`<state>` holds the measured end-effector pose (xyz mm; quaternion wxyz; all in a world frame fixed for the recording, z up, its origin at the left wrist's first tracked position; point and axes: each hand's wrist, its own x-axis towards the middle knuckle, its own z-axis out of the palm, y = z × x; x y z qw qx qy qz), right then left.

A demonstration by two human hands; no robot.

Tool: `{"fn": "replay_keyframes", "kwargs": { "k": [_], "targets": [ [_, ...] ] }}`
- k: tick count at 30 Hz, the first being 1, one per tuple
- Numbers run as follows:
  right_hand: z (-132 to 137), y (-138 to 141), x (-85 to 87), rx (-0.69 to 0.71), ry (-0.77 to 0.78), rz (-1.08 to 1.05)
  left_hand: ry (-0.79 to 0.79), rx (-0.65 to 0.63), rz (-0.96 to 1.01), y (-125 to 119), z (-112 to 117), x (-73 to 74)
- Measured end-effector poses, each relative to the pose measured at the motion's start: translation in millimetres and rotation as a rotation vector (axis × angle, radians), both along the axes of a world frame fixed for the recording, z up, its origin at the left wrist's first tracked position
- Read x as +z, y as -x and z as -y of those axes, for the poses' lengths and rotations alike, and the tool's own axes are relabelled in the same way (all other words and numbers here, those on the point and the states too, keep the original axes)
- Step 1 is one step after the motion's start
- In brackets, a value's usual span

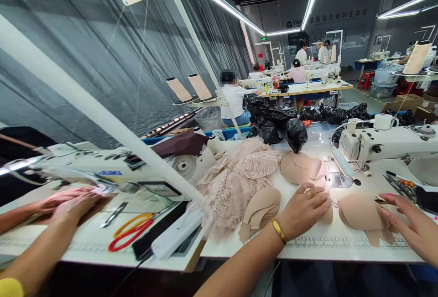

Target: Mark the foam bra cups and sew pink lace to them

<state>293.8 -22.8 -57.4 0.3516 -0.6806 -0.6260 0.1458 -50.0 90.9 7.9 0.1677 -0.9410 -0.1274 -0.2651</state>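
My left hand (306,210), with a ring and a gold bracelet, bends its fingers over a beige fabric piece (327,212) in front of the sewing machine's needle area. A larger beige cup-shaped piece (297,168) lies just beyond, reaching toward the metal needle plate (338,180). My right hand (407,224) has its thumb and forefinger apart at the right edge of a stack of beige cup pieces (359,215). A small dark thing between those fingers is too small to name. Left of my left hand sits another beige stack (262,208).
Beige lace (239,183) is heaped at the table's left. The white sewing machine (386,144) stands at right, tools (398,185) beside it. Black plastic bags (273,119) lie behind. At left, a co-worker's hands (73,201) work near red-and-yellow-handled scissors (132,233).
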Motion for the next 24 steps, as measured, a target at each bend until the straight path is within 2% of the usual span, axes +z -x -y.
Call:
{"fn": "replay_keyframes", "kwargs": {
  "k": [3,6,8,10,12,15,18,20,22,24],
  "targets": [
    [3,13,6.4,0.128,-0.127,0.14,0.0,0.058,0.214,31,11,14.3],
    [-1,32,0.8,0.255,-0.149,0.245,-0.172,0.281,0.348,82,22,19.3],
    [-5,43,-7.2,0.279,-0.167,0.284,-0.282,0.476,0.328,113,25,12.4],
    [-9,52,-14.0,0.272,-0.203,0.297,-0.223,0.591,0.222,135,28,2.9],
    [-10,56,-16.5,0.269,-0.225,0.306,-0.096,0.633,0.142,143,32,-2.1],
    [-10,55,-10.1,0.267,-0.246,0.318,0.002,0.638,0.184,128,42,3.1],
    [-16,54,3.6,0.254,-0.29,0.284,0.11,0.521,0.209,87,44,9.1],
    [-24,58,12.7,0.282,-0.319,0.248,0.218,0.44,0.104,54,35,5.2],
    [-34,66,19.5,0.333,-0.342,0.235,0.342,0.424,-0.037,24,19,-3.6],
    [-43,75,23.8,0.379,-0.365,0.249,0.438,0.425,-0.105,4,4,-11.8]
  ]
}}
